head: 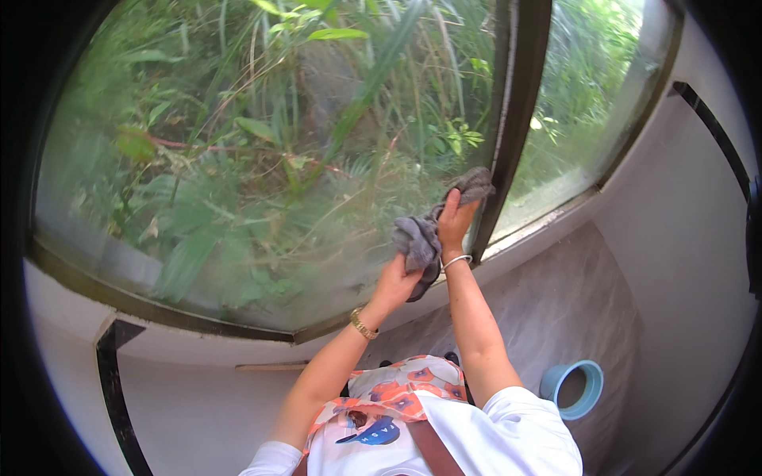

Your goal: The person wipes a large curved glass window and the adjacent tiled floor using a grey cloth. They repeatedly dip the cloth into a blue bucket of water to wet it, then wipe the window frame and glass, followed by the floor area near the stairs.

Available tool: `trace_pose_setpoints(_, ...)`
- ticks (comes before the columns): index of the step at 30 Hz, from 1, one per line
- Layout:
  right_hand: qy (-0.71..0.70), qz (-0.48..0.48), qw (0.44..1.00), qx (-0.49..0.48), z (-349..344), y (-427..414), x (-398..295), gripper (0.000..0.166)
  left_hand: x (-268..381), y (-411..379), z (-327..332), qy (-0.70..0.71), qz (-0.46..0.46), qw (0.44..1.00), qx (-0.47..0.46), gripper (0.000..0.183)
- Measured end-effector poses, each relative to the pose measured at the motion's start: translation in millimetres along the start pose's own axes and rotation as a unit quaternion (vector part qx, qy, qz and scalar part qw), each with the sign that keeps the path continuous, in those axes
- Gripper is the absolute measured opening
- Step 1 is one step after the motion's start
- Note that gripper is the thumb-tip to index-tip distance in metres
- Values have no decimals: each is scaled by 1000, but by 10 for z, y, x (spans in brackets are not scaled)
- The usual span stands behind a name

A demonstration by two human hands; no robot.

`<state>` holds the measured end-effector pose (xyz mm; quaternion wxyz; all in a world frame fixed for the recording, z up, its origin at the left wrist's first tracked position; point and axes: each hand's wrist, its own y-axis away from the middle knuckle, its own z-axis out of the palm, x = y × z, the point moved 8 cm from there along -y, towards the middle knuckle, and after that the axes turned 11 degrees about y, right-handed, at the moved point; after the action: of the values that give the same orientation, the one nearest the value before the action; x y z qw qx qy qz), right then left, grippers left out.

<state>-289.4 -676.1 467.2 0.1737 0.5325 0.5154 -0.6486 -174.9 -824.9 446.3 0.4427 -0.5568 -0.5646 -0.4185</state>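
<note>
Both of my hands are on one grey cloth (418,239), which is bunched and twisted between them in front of a large window pane (250,178). My left hand (397,284), a gold-coloured watch on its wrist, grips the lower bunch. Higher and to the right, my right hand (457,221) holds the other end near the dark window frame (517,119); a pale bangle circles that wrist. The cloth's upper end seems to touch the glass beside the frame, though contact is hard to tell. My right fingers are partly hidden behind the cloth.
A light blue bucket (552,384) with murky liquid stands on the marbled floor (571,297) at my right. A second pane (571,137) lies beyond the frame. Below the glass runs a white sill (196,348). Grass and leafy plants grow outside.
</note>
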Motion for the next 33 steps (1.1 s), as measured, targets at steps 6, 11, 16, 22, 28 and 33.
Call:
trace_pose_setpoints(6, 51, 128, 988, -63, 419, 1273, 783, 64, -1511, 620, -287, -62, -131, 989, 30, 43)
trace_pose_setpoints(11, 123, -32, 971, -204, 576, 1938, 197, 48, -2033, 1197, -689, 20, -151, 985, 79, 47)
trace_pose_setpoints(16, 164, -323, 930, -61, 592, 1047, -981, 32, -544, 672, -738, 101, -18, 991, 86, 35)
trace_pose_setpoints(22, 164, -407, 896, -71, 638, 971, -1435, 26, -494, 674, -793, 88, 27, 987, 132, 37)
trace_pose_setpoints(28, 286, -492, 699, -434, 797, 2433, 87, 21, -2109, 1428, -448, -10, -190, 981, 45, 50)
trace_pose_setpoints(33, 224, -523, 753, -332, 819, 2122, -465, 16, -1363, 1306, -755, -6, -152, 983, 100, 41)
